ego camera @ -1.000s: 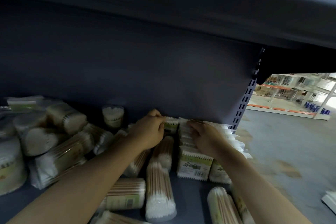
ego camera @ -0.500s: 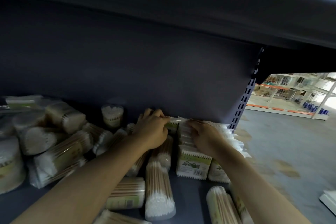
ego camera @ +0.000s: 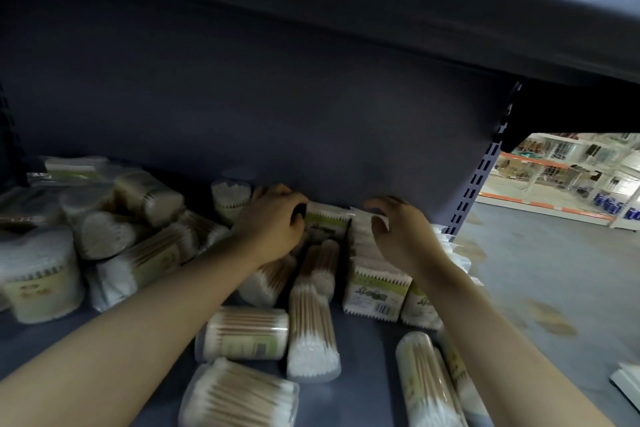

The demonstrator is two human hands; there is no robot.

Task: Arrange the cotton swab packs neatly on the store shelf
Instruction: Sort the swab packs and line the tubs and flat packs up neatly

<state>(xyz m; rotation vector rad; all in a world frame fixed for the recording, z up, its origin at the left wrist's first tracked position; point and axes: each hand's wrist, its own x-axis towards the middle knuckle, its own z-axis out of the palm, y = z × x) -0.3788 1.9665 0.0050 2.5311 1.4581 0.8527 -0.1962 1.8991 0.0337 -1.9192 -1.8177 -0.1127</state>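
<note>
Flat green-and-white cotton swab packs [ego camera: 377, 291] stand in a row at the right end of the dark shelf [ego camera: 367, 371]. My right hand [ego camera: 401, 236] rests on top of this row, fingers curled over the rearmost packs. My left hand [ego camera: 273, 222] grips one flat pack [ego camera: 325, 222] standing against the back panel, just left of the row. Round tubs of swabs [ego camera: 313, 319] lie on their sides below and between my forearms.
Several more tubs and bags of swabs [ego camera: 104, 236] lie jumbled at the left. One tub [ego camera: 230, 196] stands upright by the back panel. A perforated upright [ego camera: 481, 180] ends the shelf on the right, with store floor beyond. The shelf above overhangs.
My left hand has shifted slightly left and drawn its pack away from the row, opening a small gap. My right hand has lifted a little on top of the row.
</note>
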